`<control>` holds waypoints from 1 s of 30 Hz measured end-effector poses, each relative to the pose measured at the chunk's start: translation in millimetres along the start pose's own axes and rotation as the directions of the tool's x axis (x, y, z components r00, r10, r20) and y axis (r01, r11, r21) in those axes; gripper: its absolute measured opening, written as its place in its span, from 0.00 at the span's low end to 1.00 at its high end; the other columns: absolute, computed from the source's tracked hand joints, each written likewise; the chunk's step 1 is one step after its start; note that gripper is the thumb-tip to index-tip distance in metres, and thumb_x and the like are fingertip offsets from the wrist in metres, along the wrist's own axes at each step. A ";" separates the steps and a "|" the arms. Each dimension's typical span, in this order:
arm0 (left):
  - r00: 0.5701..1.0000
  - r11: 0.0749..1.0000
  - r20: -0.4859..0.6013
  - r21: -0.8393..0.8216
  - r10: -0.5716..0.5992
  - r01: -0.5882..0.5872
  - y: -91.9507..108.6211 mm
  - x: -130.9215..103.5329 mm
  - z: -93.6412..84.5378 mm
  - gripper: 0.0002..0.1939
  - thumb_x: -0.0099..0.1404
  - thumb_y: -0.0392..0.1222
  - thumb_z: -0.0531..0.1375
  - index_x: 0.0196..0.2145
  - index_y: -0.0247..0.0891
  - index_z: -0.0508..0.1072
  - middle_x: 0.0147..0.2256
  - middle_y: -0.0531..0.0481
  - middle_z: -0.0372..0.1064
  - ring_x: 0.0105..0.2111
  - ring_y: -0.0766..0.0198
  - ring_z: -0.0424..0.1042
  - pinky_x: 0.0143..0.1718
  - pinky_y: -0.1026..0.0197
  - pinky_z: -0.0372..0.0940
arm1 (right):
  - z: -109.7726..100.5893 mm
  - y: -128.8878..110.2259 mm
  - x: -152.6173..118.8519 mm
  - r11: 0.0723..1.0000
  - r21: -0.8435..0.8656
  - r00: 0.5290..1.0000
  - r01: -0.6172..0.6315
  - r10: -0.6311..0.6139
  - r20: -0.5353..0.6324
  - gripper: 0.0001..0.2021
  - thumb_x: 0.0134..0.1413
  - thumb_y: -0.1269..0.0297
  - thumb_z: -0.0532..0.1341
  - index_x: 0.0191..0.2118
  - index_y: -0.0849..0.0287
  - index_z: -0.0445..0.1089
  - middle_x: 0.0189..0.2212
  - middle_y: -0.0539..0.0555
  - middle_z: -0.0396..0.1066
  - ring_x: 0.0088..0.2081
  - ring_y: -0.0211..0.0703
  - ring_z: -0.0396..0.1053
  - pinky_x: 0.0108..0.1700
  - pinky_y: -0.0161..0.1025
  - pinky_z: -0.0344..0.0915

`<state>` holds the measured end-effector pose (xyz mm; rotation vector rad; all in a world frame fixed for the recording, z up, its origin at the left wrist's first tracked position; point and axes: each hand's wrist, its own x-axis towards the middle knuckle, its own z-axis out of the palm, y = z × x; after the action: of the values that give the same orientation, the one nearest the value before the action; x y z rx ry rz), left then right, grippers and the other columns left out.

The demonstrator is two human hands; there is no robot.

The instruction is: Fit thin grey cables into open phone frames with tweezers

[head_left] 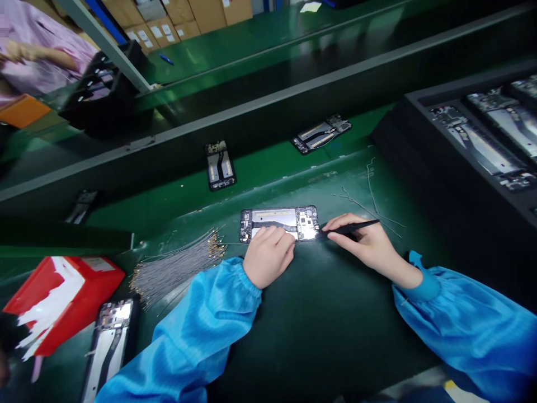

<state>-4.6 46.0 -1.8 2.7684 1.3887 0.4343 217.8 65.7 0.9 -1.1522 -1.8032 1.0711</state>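
An opened phone (pixel 274 216) with its circuit board bare lies crosswise on the green mat in front of me. My left hand (pixel 268 254) is curled over its near edge, fingers bent and resting on it; whether they pinch a thin cable there is hidden. My right hand (pixel 361 240) grips black tweezers (pixel 356 227), whose tip is at the phone's right end by the board. Left of the phone lies a bundle of thin grey cables (pixel 180 266) with gold-coloured ends. A few loose grey cables (pixel 369 210) lie beyond my right hand.
Two more opened phones (pixel 220 165) lie on the strip behind. A black foam tray (pixel 419 145) holding phone bodies stands at right. At left are a red box (pixel 71 302) and another opened phone (pixel 111 347). Across the bench, a person in pink (pixel 46 45) sits near a dark tray.
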 end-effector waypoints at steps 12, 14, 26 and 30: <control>1.000 1.000 -0.002 -0.008 0.003 -0.003 -0.4 1.1 -0.9 0.09 0.63 0.37 0.49 0.28 0.37 0.66 0.26 0.50 0.62 0.29 0.63 0.58 0.30 0.60 0.51 | -0.9 -5.6 -1.5 0.960 -0.139 0.968 0.243 -0.230 0.105 0.05 0.51 0.71 0.58 0.36 0.56 0.66 0.34 0.54 0.70 0.37 0.42 0.69 0.38 0.40 0.67; 1.000 1.000 -0.004 -0.004 0.006 -0.006 -0.3 1.9 -1.6 0.09 0.63 0.36 0.49 0.28 0.37 0.66 0.26 0.51 0.62 0.29 0.63 0.59 0.30 0.60 0.52 | -0.8 -7.4 -1.1 0.940 -0.166 0.951 0.297 -0.275 0.143 0.05 0.52 0.71 0.57 0.36 0.57 0.66 0.34 0.54 0.70 0.37 0.41 0.68 0.37 0.40 0.66; 0.997 0.987 0.036 -0.143 -0.070 0.074 -0.3 16.4 1.2 0.05 0.62 0.36 0.51 0.30 0.37 0.66 0.28 0.51 0.63 0.31 0.64 0.63 0.32 0.64 0.58 | -5.7 -14.0 33.6 0.910 -0.244 0.918 0.336 -0.259 0.299 0.14 0.51 0.76 0.51 0.43 0.58 0.64 0.47 0.57 0.62 0.48 0.43 0.62 0.48 0.43 0.62; 0.991 0.966 0.031 -0.222 -0.133 0.137 0.7 19.3 1.9 0.05 0.62 0.34 0.51 0.33 0.36 0.66 0.29 0.51 0.64 0.31 0.65 0.64 0.32 0.65 0.60 | -1.1 -9.8 42.3 0.818 -0.439 0.886 0.372 -0.171 0.431 0.24 0.47 0.71 0.56 0.53 0.60 0.56 0.50 0.61 0.56 0.51 0.51 0.58 0.49 0.47 0.61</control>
<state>7.4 61.0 1.1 2.4775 1.4170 0.5257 201.7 103.0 16.2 -0.9610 -2.5839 0.6766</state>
